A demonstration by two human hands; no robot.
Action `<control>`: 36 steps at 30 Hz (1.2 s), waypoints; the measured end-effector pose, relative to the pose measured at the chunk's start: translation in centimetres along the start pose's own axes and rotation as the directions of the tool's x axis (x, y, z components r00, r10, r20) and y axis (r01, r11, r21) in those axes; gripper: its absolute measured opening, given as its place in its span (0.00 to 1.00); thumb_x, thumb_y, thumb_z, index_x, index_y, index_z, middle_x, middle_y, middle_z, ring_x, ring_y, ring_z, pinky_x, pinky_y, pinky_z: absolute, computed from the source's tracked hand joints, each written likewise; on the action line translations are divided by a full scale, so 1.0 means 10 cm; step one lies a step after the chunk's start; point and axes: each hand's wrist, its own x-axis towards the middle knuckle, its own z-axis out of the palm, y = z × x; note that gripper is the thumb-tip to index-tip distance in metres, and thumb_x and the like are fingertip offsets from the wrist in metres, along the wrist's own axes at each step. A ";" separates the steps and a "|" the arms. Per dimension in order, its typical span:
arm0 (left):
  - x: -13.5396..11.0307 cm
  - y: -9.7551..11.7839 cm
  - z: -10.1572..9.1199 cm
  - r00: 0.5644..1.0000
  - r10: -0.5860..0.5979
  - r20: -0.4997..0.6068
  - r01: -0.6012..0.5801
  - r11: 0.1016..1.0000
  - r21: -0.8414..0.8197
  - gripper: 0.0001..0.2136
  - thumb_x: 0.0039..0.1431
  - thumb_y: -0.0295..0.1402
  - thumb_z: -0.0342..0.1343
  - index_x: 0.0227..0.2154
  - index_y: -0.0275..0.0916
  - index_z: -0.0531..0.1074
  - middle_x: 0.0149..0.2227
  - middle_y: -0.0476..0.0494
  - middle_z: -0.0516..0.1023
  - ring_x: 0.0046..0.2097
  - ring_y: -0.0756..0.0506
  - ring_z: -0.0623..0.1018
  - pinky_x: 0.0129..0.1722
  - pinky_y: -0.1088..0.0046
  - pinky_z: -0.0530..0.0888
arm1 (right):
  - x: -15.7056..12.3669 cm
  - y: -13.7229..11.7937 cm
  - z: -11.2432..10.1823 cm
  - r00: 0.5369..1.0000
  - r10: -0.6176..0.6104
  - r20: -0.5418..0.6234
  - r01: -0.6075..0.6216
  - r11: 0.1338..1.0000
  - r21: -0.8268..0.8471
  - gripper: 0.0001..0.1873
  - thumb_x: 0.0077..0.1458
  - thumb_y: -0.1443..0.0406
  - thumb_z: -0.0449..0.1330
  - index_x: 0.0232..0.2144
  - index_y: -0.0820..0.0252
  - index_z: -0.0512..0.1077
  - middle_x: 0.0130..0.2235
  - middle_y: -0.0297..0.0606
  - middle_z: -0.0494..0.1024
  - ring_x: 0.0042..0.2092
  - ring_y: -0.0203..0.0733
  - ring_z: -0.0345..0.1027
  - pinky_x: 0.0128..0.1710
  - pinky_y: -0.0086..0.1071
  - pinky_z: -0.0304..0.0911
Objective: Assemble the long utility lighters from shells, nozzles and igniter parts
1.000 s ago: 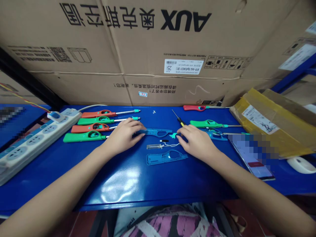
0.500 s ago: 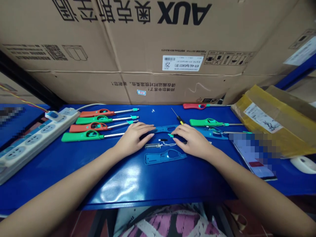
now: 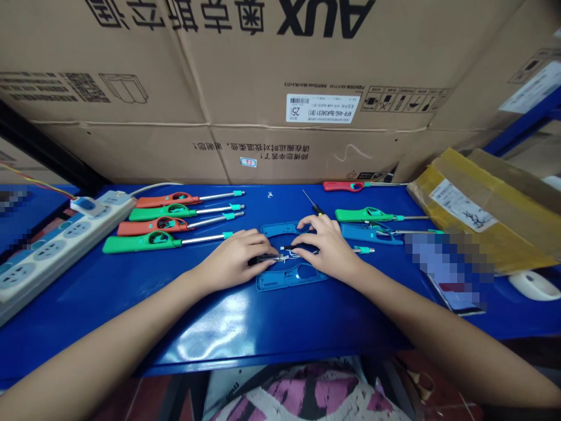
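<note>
My left hand [image 3: 239, 261] is closed, its thumb and fingers pinching the clear fuel tank [image 3: 275, 257] of a taken-apart lighter. My right hand [image 3: 332, 247] pinches a small black part [image 3: 289, 249] beside thin white wires. Behind the fingers lies one blue lighter shell half [image 3: 276, 230], partly covered by my right hand. The other blue shell half [image 3: 284, 278] lies in front, its hollow side up. A metal tube with a green end [image 3: 363, 250] sticks out to the right of my right hand.
Several red and green lighters [image 3: 151, 242] lie at left, beside a white power strip [image 3: 65, 242]. A screwdriver [image 3: 313, 203], more lighters [image 3: 366, 214], a phone [image 3: 442, 269], a yellow parcel [image 3: 464, 210] and a white mouse [image 3: 534, 289] are behind and right. A large carton [image 3: 245, 76] stands behind.
My left hand has gone from the rear blue shell half to the clear tank. My right hand no longer holds the small green piece and has come to the black part.
</note>
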 end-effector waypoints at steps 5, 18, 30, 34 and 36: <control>0.01 0.00 0.01 1.000 0.003 -0.024 -0.004 0.999 -0.049 0.09 0.68 0.35 0.55 0.45 0.40 0.78 0.42 0.43 0.80 0.44 0.43 0.77 0.46 0.65 0.71 | 0.00 0.00 0.04 0.999 -0.046 -0.025 0.047 0.998 0.041 0.02 0.61 0.65 0.64 0.34 0.56 0.76 0.49 0.42 0.75 0.53 0.49 0.66 0.55 0.48 0.56; 0.02 0.00 0.04 0.996 -0.057 -0.064 0.056 0.998 -0.017 0.09 0.68 0.35 0.55 0.45 0.40 0.78 0.40 0.42 0.79 0.42 0.44 0.77 0.43 0.67 0.72 | -0.02 0.02 -0.15 0.963 -0.269 -0.033 0.271 0.954 0.125 0.06 0.68 0.62 0.57 0.39 0.57 0.71 0.42 0.40 0.79 0.46 0.43 0.71 0.49 0.39 0.58; 0.02 0.12 -0.02 0.985 -0.141 -0.099 0.128 0.984 -0.125 0.09 0.70 0.36 0.53 0.45 0.39 0.75 0.42 0.42 0.78 0.44 0.44 0.77 0.45 0.65 0.74 | -0.05 -0.08 -0.36 1.000 0.011 0.022 -0.012 0.998 0.068 0.02 0.65 0.65 0.59 0.38 0.57 0.70 0.40 0.38 0.79 0.43 0.45 0.72 0.45 0.38 0.62; 0.00 0.30 -0.04 0.980 -0.183 -0.075 0.157 0.950 -0.268 0.09 0.67 0.36 0.56 0.45 0.40 0.76 0.39 0.44 0.78 0.40 0.47 0.78 0.41 0.70 0.75 | -0.04 -0.09 -0.41 0.996 0.056 0.071 -0.056 0.998 -0.002 0.02 0.65 0.66 0.56 0.39 0.57 0.68 0.38 0.40 0.78 0.40 0.46 0.71 0.41 0.37 0.62; -0.01 0.38 -0.02 0.982 -0.185 -0.044 0.163 0.938 -0.307 0.08 0.65 0.35 0.58 0.45 0.40 0.77 0.38 0.45 0.78 0.38 0.48 0.78 0.39 0.71 0.75 | -0.04 -0.09 -0.38 0.997 0.037 0.074 -0.034 0.999 -0.040 0.03 0.66 0.66 0.55 0.39 0.57 0.69 0.38 0.40 0.78 0.40 0.46 0.71 0.41 0.37 0.61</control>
